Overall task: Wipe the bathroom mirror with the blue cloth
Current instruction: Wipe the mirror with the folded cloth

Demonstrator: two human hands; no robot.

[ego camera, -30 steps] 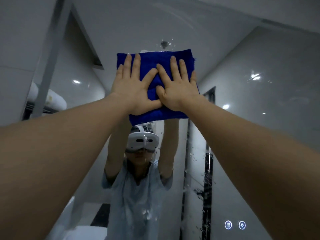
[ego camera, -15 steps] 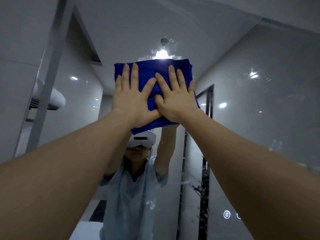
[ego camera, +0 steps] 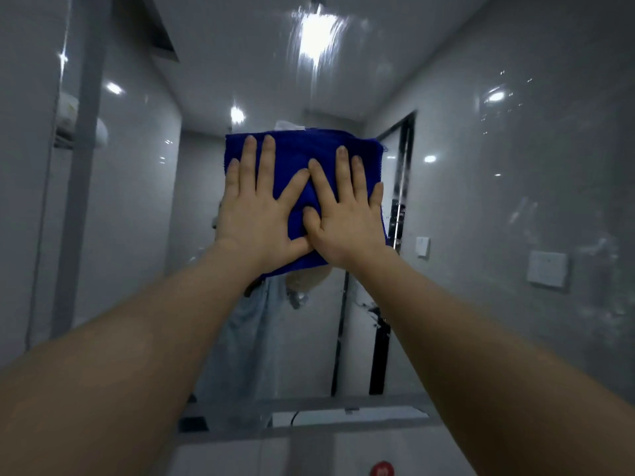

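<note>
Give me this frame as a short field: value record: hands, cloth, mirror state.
left hand: flat, fingers spread, palm pressed on the cloth
right hand: flat, fingers spread, beside the left hand, thumbs meeting
blue cloth: folded to a rough square, held against the glass under both hands
mirror: wet streaks over the reflected ceiling light, droplets on the right side
mirror lower edge: in view below the arms
grip: no pinch; the cloth is pinned by palm pressure only
</note>
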